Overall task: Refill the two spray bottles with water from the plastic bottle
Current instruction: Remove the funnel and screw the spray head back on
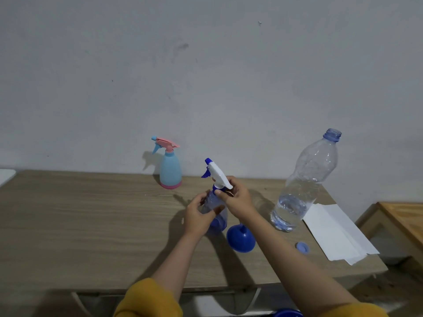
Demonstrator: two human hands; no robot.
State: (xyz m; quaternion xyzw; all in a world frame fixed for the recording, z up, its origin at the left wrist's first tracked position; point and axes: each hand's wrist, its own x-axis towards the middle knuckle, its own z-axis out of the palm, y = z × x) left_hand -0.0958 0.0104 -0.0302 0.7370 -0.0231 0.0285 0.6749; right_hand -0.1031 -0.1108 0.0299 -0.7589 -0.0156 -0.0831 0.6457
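Both hands are up at the middle of the bench point(91, 213) now, working on the clear blue spray bottle point(216, 211). The left hand point(198, 217) wraps the bottle's body, fingers point(201, 199) curled round its far side and the thumb across the front — a firm hold. The right hand point(238, 201) is on top at the neck, its fingers closed around the blue collar just under the white trigger head point(218, 175), whose blue nozzle points left. Whether the head is seated tight or loose on the neck, I cannot tell from here.

Just beside that bottle, to the right and nearer the camera, a blue funnel point(240, 239) lies on the bench, wide mouth tipped toward us. Further right stands the plastic bottle point(304, 179), upright, uncapped, with water only in its lower part. Its blue cap point(302, 247) lies on the bench in front of it, close to a stack of white paper sheets point(336, 234) at the right edge.

Back against the grey wall point(206, 65) stands the second spray bottle point(170, 167) — pale blue body, pink base, pink-and-blue trigger head fitted on, nozzle facing left. It is well apart from the hands and untouched. Mustard-yellow sleeves point(148, 300) show at the bottom of the view.
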